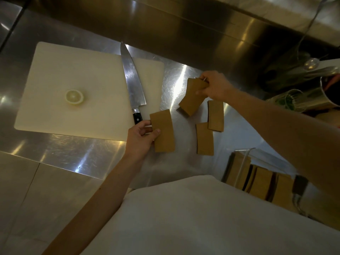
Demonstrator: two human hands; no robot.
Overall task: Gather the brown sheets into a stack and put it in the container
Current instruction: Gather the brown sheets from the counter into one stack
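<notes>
Right arm (287, 137) covers part of the clear container (244, 162); sheets inside dim, can't count them. Far-right glassware (298, 100) murky, cut by frame edge. Knife handle (137, 117) end behind left-hand sheet (163, 131).

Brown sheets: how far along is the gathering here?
Done: the clear container at the counter's near right already holds upright brown sheets, though whether they come from this job is unclear. In hand: the left hand grips one sheet, and the right hand holds another bunch. Left: two loose sheets still lie on the steel counter; nothing is combined into one stack yet.
</notes>
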